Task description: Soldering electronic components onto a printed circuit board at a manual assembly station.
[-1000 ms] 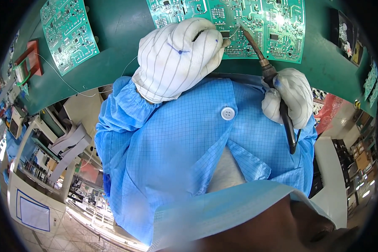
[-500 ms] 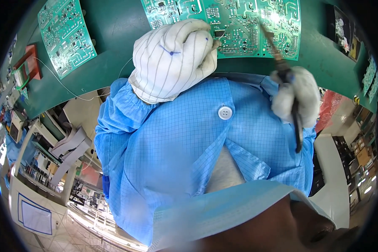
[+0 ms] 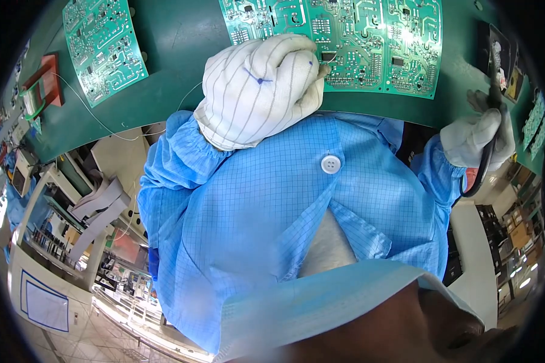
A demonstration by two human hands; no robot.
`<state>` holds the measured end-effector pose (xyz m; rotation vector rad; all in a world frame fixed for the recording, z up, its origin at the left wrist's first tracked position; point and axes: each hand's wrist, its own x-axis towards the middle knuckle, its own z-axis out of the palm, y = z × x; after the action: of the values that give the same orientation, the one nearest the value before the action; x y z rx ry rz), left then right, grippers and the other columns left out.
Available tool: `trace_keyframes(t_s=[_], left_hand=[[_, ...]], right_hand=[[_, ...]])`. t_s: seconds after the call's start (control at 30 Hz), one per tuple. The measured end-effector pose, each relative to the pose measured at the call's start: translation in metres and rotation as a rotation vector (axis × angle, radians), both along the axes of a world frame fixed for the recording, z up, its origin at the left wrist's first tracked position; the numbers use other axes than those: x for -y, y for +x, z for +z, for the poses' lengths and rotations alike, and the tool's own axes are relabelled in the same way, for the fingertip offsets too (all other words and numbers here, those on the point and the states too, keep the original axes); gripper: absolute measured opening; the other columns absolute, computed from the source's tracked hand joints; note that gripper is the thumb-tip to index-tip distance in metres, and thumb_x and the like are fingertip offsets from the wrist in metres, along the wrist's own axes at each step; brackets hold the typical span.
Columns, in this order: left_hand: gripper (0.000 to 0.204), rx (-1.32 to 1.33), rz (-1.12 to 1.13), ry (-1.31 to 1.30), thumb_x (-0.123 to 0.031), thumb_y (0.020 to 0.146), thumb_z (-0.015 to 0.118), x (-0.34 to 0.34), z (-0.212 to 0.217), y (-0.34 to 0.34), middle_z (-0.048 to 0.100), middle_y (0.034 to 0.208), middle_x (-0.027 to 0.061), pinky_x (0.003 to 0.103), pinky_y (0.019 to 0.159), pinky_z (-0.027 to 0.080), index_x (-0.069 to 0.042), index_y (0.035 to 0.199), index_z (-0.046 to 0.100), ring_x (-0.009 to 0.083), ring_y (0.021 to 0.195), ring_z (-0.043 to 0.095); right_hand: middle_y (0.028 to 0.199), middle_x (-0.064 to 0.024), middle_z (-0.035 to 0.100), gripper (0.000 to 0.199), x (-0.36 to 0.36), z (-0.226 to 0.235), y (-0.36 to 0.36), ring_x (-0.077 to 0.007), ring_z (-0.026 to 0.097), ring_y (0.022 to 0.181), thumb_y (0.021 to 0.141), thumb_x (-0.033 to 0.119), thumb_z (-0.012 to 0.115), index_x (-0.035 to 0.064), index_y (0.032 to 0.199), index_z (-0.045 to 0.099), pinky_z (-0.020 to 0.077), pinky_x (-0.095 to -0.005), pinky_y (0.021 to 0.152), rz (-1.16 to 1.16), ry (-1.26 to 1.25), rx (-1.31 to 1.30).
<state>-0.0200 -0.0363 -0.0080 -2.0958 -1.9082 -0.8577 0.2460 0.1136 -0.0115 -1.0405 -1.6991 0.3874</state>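
Observation:
My left hand (image 3: 263, 88), in a white striped glove, is closed with fingertips pinched around solder wire (image 3: 331, 58). The wire's short free end stands out over a green circuit board panel (image 3: 357, 57), close to a dark chip. Off to the right, my right hand (image 3: 481, 136), also gloved, grips a soldering iron (image 3: 495, 91), its dark cable curving down below the hand. The iron points away from me, its front end at a black holder (image 3: 510, 45) with pale material in it. The exact tip is hard to make out there.
A solder spool (image 3: 30, 103) sits on a red stand (image 3: 51, 81) at the left, its wire trailing along the green table (image 3: 175, 36). Another circuit board panel (image 3: 106, 54) lies far left. Small green boards (image 3: 534, 124) stand at the right edge.
My right hand has carried the soldering iron rightward, from over the circuit board panel to the black holder. My left hand keeps its pinch on the wire. The whole view has shifted slightly.

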Motion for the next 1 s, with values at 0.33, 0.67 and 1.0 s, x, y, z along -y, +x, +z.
trace_keyframes(t_s=[0.33,0.67,1.0], left_hand=[[0.017,0.016,0.025,0.028,-0.011,0.068,0.076,-0.001,-0.003,-0.003,0.068,0.084,-0.0015,0.025,0.058,0.05,-0.012,0.078,0.063,0.0135,0.068,0.064],[0.016,0.021,0.029,0.001,-0.015,0.068,0.074,0.001,-0.009,-0.001,0.066,0.086,-0.0001,0.026,0.058,0.051,-0.013,0.079,0.063,0.0148,0.066,0.063],[0.021,0.118,0.006,0.111,-0.016,0.065,0.078,-0.004,-0.006,-0.006,0.065,0.091,0.0045,0.027,0.054,0.052,-0.013,0.082,0.065,0.0174,0.069,0.064]], right_hand=[[0.09,-0.0266,0.065,0.03,0.024,-0.008,-0.038,-0.026,0.07,0.072,0.088,-0.006,0.05,-0.0061,0.118,0.05,0.0605,-0.0354,0.065,0.47,-0.177,-0.182],[0.094,-0.0247,0.065,0.031,0.027,-0.021,-0.03,-0.0253,0.07,0.074,0.086,-0.008,0.052,-0.0067,0.116,0.051,0.0602,-0.0347,0.066,0.44,-0.193,-0.235],[0.083,-0.0244,0.067,0.024,0.022,-0.018,-0.024,-0.0238,0.068,0.068,0.087,-0.005,0.053,-0.0084,0.11,0.052,0.0549,-0.0307,0.064,0.486,0.005,-0.011]])
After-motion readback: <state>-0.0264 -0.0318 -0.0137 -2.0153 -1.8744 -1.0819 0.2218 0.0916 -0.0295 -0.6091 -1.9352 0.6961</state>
